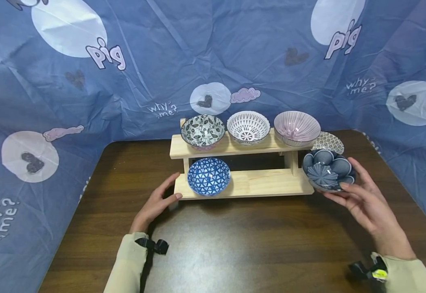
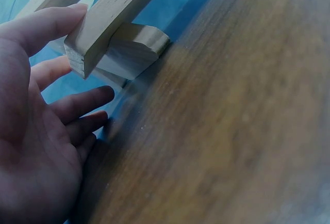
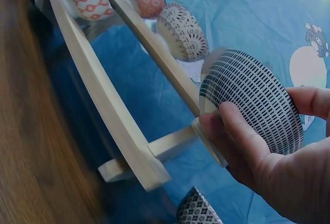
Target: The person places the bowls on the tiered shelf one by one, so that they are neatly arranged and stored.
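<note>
My right hand [image 1: 370,203] holds a grey-blue bowl [image 1: 322,173] with a flower pattern inside, just off the right end of a two-tier wooden display shelf [image 1: 267,183]. The right wrist view shows this bowl's dashed outside [image 3: 252,100], with fingers against its base and rim. At the shelf's other end, my left hand [image 1: 156,203] grips the lower board, thumb at the front and index finger behind. In the left wrist view, the remaining fingers [image 2: 85,102] extend below the board [image 2: 98,41]. Beside this hand, a blue-and-white triangle-patterned bowl [image 1: 209,177] sits on the lower tier.
Along the upper tier stand a leaf-patterned bowl [image 1: 203,131], a white bowl with dark marks [image 1: 248,127] and a pink-striped bowl [image 1: 297,127]. A bowl with a small lattice pattern [image 1: 328,142] is behind the held one. Blue printed cloth [image 1: 132,93] surrounds the brown table [image 1: 234,244].
</note>
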Available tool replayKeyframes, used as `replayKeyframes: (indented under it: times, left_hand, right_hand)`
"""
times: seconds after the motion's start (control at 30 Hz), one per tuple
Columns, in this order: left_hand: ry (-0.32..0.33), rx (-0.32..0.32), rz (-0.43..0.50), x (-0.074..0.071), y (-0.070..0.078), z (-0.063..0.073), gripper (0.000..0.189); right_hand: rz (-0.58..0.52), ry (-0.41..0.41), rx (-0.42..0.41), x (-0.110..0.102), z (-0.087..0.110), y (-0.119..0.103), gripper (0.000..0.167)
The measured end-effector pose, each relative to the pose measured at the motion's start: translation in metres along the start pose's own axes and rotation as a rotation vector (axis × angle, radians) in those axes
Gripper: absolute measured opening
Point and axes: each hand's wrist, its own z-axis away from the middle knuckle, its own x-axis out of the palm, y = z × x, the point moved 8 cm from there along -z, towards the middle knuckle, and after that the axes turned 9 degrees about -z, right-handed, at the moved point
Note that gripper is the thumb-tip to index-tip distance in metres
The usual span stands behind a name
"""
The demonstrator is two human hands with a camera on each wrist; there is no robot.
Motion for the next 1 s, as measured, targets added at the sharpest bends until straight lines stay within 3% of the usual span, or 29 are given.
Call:
replayKeyframes:
  times: [0.67,1.0]
  left_hand:
    - [-0.006,-0.003,0.019,0.000,0.001,0.000,0.072]
    - [-0.001,-0.003,0.018,0.000,0.000,0.000,0.073]
  right_hand:
    - [0.088,0.045,0.068,0.005,-0.014,0.024,0.074]
    - [0.110,0.026,0.090,0.012,-0.022,0.035,0.074]
